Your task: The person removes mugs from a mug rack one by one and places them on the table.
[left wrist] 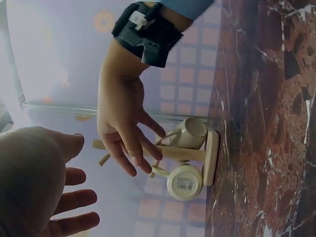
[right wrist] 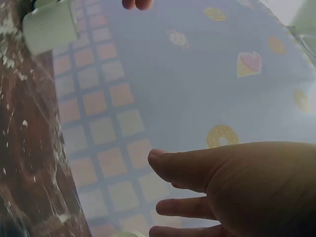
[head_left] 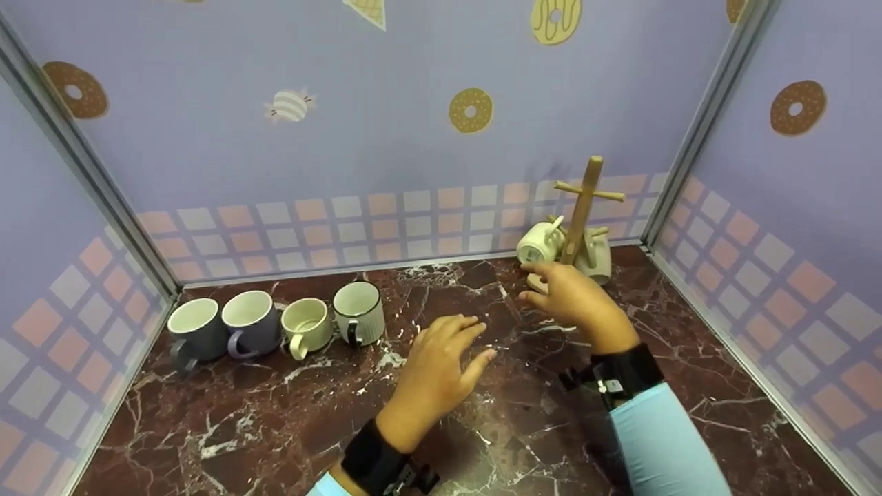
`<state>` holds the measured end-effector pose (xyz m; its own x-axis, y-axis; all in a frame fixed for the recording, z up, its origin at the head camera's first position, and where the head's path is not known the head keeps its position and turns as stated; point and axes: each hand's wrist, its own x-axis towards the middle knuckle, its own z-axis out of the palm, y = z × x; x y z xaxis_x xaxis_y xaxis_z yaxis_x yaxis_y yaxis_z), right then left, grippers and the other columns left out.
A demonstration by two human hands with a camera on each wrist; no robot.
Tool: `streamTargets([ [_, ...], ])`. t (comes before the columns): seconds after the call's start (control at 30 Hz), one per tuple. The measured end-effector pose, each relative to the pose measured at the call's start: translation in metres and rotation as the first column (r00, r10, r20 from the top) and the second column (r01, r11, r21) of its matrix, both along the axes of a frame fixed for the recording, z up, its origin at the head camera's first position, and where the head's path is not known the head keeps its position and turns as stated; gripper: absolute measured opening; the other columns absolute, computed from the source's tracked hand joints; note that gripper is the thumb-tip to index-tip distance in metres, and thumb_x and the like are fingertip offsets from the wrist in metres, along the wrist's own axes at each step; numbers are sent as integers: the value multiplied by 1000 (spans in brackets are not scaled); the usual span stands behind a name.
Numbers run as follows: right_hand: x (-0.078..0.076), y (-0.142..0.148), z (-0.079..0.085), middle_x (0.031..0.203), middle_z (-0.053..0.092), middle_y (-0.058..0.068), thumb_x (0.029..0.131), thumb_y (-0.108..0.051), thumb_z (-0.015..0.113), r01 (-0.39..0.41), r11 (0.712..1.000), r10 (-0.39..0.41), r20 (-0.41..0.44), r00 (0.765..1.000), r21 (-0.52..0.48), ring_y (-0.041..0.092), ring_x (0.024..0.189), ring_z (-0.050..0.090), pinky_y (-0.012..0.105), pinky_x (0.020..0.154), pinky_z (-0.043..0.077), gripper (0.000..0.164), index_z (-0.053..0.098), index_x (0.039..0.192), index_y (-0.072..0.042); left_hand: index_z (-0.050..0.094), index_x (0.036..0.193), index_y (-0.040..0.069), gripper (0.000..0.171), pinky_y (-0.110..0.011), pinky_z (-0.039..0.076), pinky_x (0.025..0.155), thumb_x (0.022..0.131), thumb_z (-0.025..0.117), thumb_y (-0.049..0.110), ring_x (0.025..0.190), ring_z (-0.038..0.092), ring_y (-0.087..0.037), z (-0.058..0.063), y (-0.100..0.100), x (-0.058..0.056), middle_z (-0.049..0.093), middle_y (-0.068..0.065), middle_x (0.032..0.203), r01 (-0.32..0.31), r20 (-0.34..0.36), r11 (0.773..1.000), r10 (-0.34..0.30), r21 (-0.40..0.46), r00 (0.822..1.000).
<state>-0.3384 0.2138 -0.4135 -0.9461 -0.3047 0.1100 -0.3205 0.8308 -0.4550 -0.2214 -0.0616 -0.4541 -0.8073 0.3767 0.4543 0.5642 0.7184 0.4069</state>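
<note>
Just beyond the loosely spread right hand [head_left: 582,297], a cream mug [head_left: 537,244] hangs on a wooden mug tree [head_left: 585,203]. The left hand [head_left: 439,365] is relaxed.

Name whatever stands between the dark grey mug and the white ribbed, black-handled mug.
In the head view, a purple-grey mug with a pale interior and a small cream mug stand there, side by side.

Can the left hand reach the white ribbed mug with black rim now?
Likely yes: the left hand holds nothing and nothing shows between it and the white ribbed mug, whose black handle faces the near side.
</note>
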Motion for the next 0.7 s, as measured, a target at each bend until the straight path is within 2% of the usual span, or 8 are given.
streamTargets([
  [0.1,0,8,12,149,73,27,107,-33,79,18,997,-14,-44,999,77,49,129,75,67,114,61,61,63,160,-7,72,149,11,50,-56,51,130,110,71,43,150,63,-31,1,3,2,69,-8,159,13,10,1000,-13,-3,1000],
  [0.27,3,33,38,137,79,23,109,-33,77,81,986,-74,-53,996,144,37,103,81,55,89,71,59,61,160,-8,72,150,13,51,-57,51,129,111,69,46,150,63,-31,5,8,7,69,-7,160,64,17,998,-64,5,998],
  [0.33,4,44,50,134,79,23,109,-30,76,95,981,-85,-62,994,170,38,102,80,57,87,71,56,62,158,-7,72,150,14,51,-59,52,128,111,69,47,150,63,-31,4,10,9,69,-6,160,68,15,998,-68,-5,998],
  [0.43,4,58,67,137,78,24,109,-30,76,111,972,-92,-97,991,206,43,109,79,63,95,68,52,65,155,-8,72,150,16,52,-59,52,128,111,68,49,150,63,-29,4,13,13,70,-4,160,65,14,998,-65,-21,998],
  [0.5,5,65,79,147,73,25,110,-31,75,129,968,-110,-98,989,214,48,119,77,68,103,65,51,64,155,-9,72,151,16,52,-59,51,129,111,68,49,150,63,-29,4,14,15,69,-5,160,71,23,997,-70,-24,997],
  [0.6,3,75,92,155,67,27,109,-32,76,160,968,-138,-123,983,193,52,131,70,72,113,59,53,64,155,-8,71,151,15,52,-58,50,130,111,68,48,151,63,-29,2,17,18,69,-5,160,90,29,995,-89,-32,996],
  [0.7,-3,84,102,158,62,29,106,-31,78,194,967,-162,-192,968,163,56,145,59,77,124,48,54,66,152,-4,71,151,15,52,-57,49,131,112,68,49,152,62,-29,2,20,20,68,-5,161,108,33,993,-107,-38,994],
])
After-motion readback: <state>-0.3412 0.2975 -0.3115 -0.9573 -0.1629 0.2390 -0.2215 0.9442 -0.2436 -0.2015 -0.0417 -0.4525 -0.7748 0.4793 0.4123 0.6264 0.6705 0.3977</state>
